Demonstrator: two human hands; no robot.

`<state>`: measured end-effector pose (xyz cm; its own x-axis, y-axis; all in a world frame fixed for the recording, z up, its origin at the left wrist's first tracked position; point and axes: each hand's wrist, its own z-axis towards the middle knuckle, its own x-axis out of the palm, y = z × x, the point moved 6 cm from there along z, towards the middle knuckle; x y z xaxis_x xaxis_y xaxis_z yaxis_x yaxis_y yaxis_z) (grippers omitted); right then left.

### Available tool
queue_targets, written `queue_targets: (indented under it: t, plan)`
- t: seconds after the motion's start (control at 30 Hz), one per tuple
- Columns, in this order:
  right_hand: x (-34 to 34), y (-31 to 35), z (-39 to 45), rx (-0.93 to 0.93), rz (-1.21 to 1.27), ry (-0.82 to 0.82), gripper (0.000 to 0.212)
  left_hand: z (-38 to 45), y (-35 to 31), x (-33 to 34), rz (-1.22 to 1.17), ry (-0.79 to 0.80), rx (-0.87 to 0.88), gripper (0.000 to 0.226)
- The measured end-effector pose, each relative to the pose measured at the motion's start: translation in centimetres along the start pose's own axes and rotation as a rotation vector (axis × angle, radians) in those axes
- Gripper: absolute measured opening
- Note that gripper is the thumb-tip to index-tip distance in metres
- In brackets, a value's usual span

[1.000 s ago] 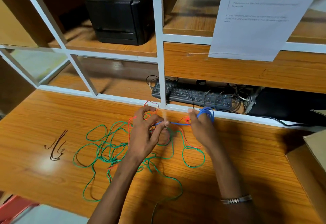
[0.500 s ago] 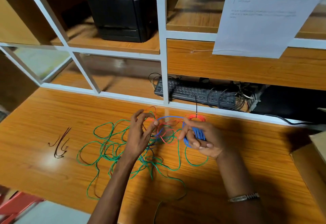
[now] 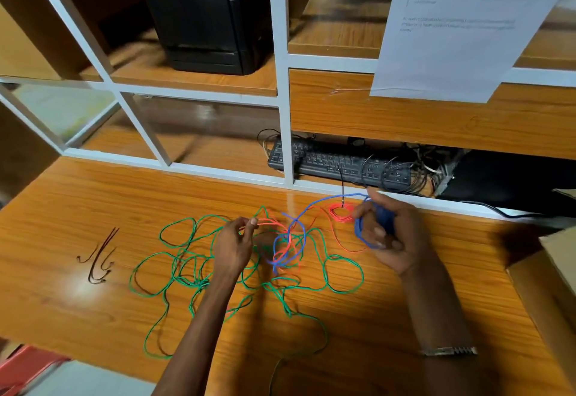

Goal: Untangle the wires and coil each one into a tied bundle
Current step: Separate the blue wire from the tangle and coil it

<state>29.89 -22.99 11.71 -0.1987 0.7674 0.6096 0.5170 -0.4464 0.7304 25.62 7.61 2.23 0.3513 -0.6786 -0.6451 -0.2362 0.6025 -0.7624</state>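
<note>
A long green wire sprawls in loose loops over the wooden desk, tangled with a red wire and a blue wire. My right hand grips a small coil of the blue wire at the right of the tangle; a free blue strand runs from it back into the knot. My left hand rests on the tangle, its fingertips pinching a red strand near the green loops. A small red coil lies on the desk beside my right hand.
A few short dark wire ties lie on the desk at the left. A black keyboard with cables sits behind the white shelf frame. A cardboard box stands at the right edge. A black box sits on the upper shelf.
My right hand turned palm-up and moved right with the blue coil, drawing blue wire out of the tangle. My left hand let go of the blue strand and now pinches red wire.
</note>
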Motion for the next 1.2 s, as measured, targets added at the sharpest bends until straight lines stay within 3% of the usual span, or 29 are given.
queue_targets:
  t: [0.07, 0.17, 0.33, 0.43, 0.5, 0.57, 0.7, 0.8, 0.93, 1.0, 1.1, 1.2]
  plan:
    - [1.1, -1.3, 0.4, 0.068, -0.049, 0.046, 0.051, -0.5, -1.8, 0.4, -0.026, 0.045, 0.015, 0.020]
    - [2.2, -3.2, 1.2, 0.140, -0.120, 0.076, 0.052, -1.0, -4.3, 0.5, 0.032, 0.058, 0.068, 0.030]
    - [3.4, -4.0, 1.7, 0.174, -0.219, 0.114, 0.055, -2.3, -9.3, -1.4, -0.026, -0.053, 0.295, 0.028]
    - [4.2, -4.5, 1.5, 0.191, -0.298, 0.162, 0.058, -3.5, -12.2, -0.9, -0.272, 0.096, 0.286, 0.031]
    - [4.9, -4.9, 1.1, 0.224, -0.320, 0.241, 0.065, -4.0, -13.0, -0.2, -0.272, 0.184, 0.285, 0.035]
    - [5.8, -5.1, 0.5, 0.260, -0.255, 0.338, 0.075, -4.1, -12.8, 0.6, -0.313, 0.282, 0.195, 0.041]
    - [7.8, -3.3, -1.3, 0.170, -0.002, 0.615, 0.073, -4.7, -11.2, 2.5, -0.630, 0.421, -0.184, 0.063]
    - [9.0, -1.3, -2.4, 0.072, 0.173, 0.843, 0.079, -5.0, -11.0, 3.1, -0.699, 0.391, -0.210, 0.050]
    - [9.9, 1.0, -3.7, -0.069, 0.373, 0.982, 0.080, -4.7, -11.2, 3.2, -0.718, 0.327, -0.238, 0.031]
    - [9.7, 2.4, -4.0, -0.141, 0.541, 0.980, 0.077, -4.6, -11.0, 3.2, -0.715, 0.315, -0.229, 0.027]
    - [8.2, 4.6, -3.3, -0.307, 0.730, 0.814, 0.065, -4.7, -10.6, 3.3, -0.701, 0.271, -0.169, 0.021]
    - [5.4, 6.1, -1.8, -0.455, 0.821, 0.434, 0.062, -4.7, -9.9, 2.9, -0.696, 0.156, -0.117, 0.020]
